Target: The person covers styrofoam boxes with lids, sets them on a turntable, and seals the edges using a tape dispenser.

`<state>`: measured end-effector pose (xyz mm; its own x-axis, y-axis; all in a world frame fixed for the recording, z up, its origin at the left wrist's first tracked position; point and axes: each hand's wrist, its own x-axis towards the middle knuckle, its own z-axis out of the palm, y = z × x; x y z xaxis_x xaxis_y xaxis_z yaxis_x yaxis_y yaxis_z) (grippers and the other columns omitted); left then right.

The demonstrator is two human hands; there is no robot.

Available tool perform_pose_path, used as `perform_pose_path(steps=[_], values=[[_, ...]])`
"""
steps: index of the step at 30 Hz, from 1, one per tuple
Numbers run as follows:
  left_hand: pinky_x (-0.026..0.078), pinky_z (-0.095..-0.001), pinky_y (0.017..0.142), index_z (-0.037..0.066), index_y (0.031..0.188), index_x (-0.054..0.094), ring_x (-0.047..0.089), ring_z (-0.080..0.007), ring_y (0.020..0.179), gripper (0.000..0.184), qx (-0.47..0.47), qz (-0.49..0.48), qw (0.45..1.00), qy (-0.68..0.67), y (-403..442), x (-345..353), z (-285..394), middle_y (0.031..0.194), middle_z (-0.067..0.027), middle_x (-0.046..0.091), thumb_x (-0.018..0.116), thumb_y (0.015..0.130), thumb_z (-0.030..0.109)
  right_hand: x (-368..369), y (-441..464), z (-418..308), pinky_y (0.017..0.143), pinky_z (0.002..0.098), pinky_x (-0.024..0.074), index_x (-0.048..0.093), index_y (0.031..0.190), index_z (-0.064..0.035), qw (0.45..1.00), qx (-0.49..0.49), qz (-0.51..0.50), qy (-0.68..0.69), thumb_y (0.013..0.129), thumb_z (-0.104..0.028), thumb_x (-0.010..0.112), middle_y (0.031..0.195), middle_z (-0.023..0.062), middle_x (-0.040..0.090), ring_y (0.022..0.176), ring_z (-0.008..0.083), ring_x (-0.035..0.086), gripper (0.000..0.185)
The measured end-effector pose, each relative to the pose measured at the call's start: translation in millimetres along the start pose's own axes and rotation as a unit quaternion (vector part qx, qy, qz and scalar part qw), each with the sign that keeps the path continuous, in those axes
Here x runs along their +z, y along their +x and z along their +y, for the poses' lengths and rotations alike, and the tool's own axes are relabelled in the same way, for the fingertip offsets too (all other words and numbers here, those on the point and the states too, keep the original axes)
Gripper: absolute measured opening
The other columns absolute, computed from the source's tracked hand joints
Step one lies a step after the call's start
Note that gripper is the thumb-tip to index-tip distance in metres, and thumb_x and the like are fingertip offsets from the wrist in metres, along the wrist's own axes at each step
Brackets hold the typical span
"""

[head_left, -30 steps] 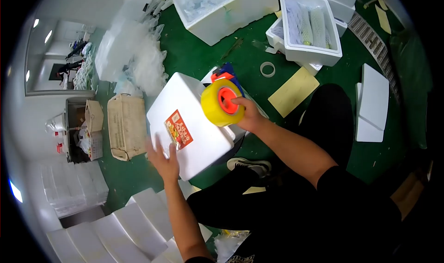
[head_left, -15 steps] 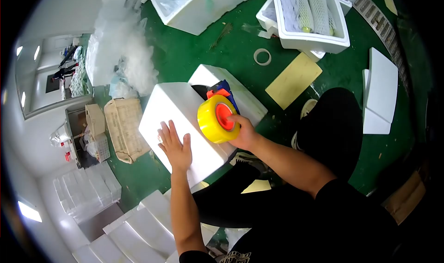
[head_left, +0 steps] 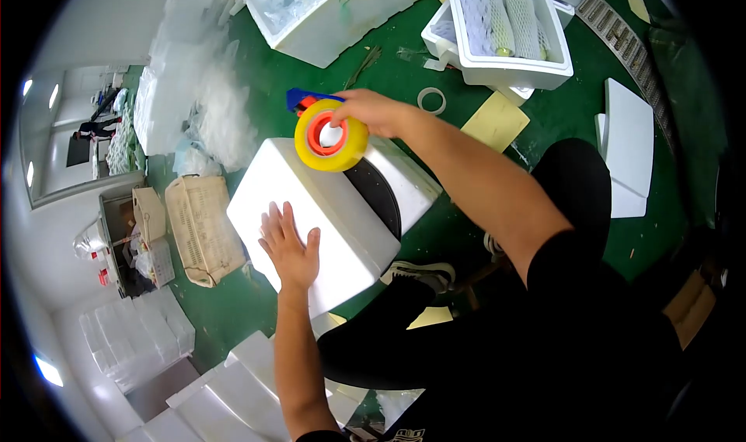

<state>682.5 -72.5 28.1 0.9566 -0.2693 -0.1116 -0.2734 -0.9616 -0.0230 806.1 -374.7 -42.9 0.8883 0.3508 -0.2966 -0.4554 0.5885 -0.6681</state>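
Note:
A white foam box (head_left: 342, 236) stands in front of me, a plain face turned up toward the camera. Flat on that face, with spread fingers, lies my left hand (head_left: 291, 248). My right hand (head_left: 369, 112) grips a tape dispenser (head_left: 332, 137) with a blue and red head and a roll of yellow tape, held over the box's far edge. Whether tape touches the box cannot be made out. Beside the box, a round black surface (head_left: 374, 193) and another white foam piece (head_left: 400, 179) show.
Open foam boxes (head_left: 517, 65) with net-wrapped items stand at the upper right. A tape ring (head_left: 431, 101) and yellow card (head_left: 495, 121) lie on the green floor. A beige basket (head_left: 203, 228) is at left, foam lids (head_left: 628, 151) at right.
The box has turned, so its red label is out of sight. My left hand has settled flat on it. My right hand has moved the dispenser up and left to the far edge.

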Motion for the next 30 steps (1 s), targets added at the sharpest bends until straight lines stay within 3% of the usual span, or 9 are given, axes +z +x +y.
perform_pose_path(steps=[12, 18, 20, 21, 24, 25, 26, 28, 30], values=[[0.005, -0.0697, 0.116, 0.017, 0.158, 0.029, 0.009, -0.0425, 0.153, 0.076, -0.034, 0.004, 0.999, -0.004, 2, 10, -1, 0.167, -0.0161, 0.015, 0.045, 0.098, 0.060, 28, 66, -23, 0.071, 0.0329, 0.0613, 0.060, 0.110, 0.0010, 0.934, 0.186, -0.135, -0.273, 0.077, -0.002, 0.072, 0.101, 0.0128, 0.069, 0.082, 0.0207, 0.072, 0.035], [0.017, -0.0709, 0.114, 0.008, 0.158, 0.026, 0.014, -0.0459, 0.151, 0.075, -0.047, -0.019, 0.998, 0.030, 12, 5, 4, 0.166, -0.0190, 0.014, 0.042, 0.101, 0.055, 11, 22, -12, 0.073, 0.0323, 0.0609, 0.060, 0.109, -0.0006, 0.902, 0.249, -0.193, -0.294, 0.078, -0.005, 0.073, 0.102, 0.0125, 0.069, 0.084, 0.0187, 0.072, 0.033], [0.029, -0.0597, 0.115, 0.004, 0.157, 0.025, 0.025, -0.0484, 0.146, 0.075, -0.092, -0.032, 0.993, 0.068, 24, -1, 8, 0.162, -0.0250, 0.022, 0.039, 0.102, 0.053, -2, -38, -3, 0.077, 0.0309, 0.0600, 0.061, 0.115, -0.0037, 0.901, 0.226, -0.189, -0.319, 0.079, -0.005, 0.073, 0.107, 0.0118, 0.070, 0.090, 0.0174, 0.071, 0.038], [0.038, -0.0555, 0.111, 0.002, 0.151, 0.033, 0.039, -0.0498, 0.138, 0.071, -0.101, -0.025, 0.992, 0.072, 34, -6, 8, 0.156, -0.0274, 0.032, 0.039, 0.102, 0.053, -10, -79, -13, 0.085, 0.0320, 0.0589, 0.051, 0.144, -0.0083, 0.918, 0.223, -0.156, -0.287, 0.079, 0.002, 0.069, 0.117, 0.0107, 0.067, 0.100, 0.0183, 0.068, 0.068], [0.044, -0.0514, 0.106, -0.003, 0.135, 0.049, 0.057, -0.0495, 0.121, 0.083, -0.213, -0.172, 0.955, 0.112, 69, -57, 35, 0.126, -0.0329, 0.061, 0.021, 0.100, 0.066, -32, -193, -14, 0.090, 0.0340, 0.0555, 0.045, 0.151, -0.0108, 0.953, 0.164, -0.015, -0.254, 0.077, 0.002, 0.069, 0.123, 0.0085, 0.065, 0.107, 0.0179, 0.065, 0.079], [0.043, -0.0512, 0.107, -0.003, 0.131, 0.054, 0.055, -0.0490, 0.123, 0.084, -0.207, -0.131, 0.959, 0.144, 81, -42, 7, 0.121, -0.0328, 0.064, 0.017, 0.100, 0.066, -36, -224, -2, 0.097, 0.0317, 0.0508, 0.045, 0.152, -0.0106, 0.936, 0.193, 0.017, -0.294, 0.076, 0.000, 0.072, 0.130, 0.0088, 0.063, 0.116, 0.0169, 0.060, 0.081], [0.053, -0.0517, 0.090, -0.002, 0.120, 0.064, 0.069, -0.0432, 0.101, 0.087, -0.170, -0.110, 0.963, 0.177, 102, -21, -47, 0.106, -0.0303, 0.069, 0.016, 0.099, 0.068, -37, -256, 14, 0.104, 0.0296, 0.0452, 0.046, 0.151, -0.0098, 0.942, 0.150, 0.016, -0.301, 0.074, -0.001, 0.074, 0.135, 0.0089, 0.061, 0.122, 0.0166, 0.056, 0.083], [0.056, -0.0442, 0.062, 0.000, 0.107, 0.070, 0.068, -0.0331, 0.062, 0.084, -0.374, -0.258, 0.890, 0.038, 97, -45, -54, 0.083, -0.0233, 0.070, 0.021, 0.098, 0.067, -30, -311, 44, 0.099, 0.0284, 0.0461, 0.046, 0.151, -0.0103, 0.958, 0.135, 0.034, -0.252, 0.072, -0.004, 0.076, 0.126, 0.0103, 0.064, 0.111, 0.0181, 0.060, 0.084], [0.046, -0.0330, 0.044, 0.002, 0.100, 0.071, 0.054, -0.0240, 0.039, 0.082, -0.379, -0.262, 0.887, -0.028, 70, -18, -108, 0.068, -0.0163, 0.066, 0.024, 0.095, 0.069, -31, -341, 80, 0.098, 0.0288, 0.0477, 0.046, 0.151, -0.0107, 0.961, 0.137, 0.043, -0.237, 0.073, -0.005, 0.077, 0.126, 0.0097, 0.064, 0.109, 0.0178, 0.061, 0.084]])
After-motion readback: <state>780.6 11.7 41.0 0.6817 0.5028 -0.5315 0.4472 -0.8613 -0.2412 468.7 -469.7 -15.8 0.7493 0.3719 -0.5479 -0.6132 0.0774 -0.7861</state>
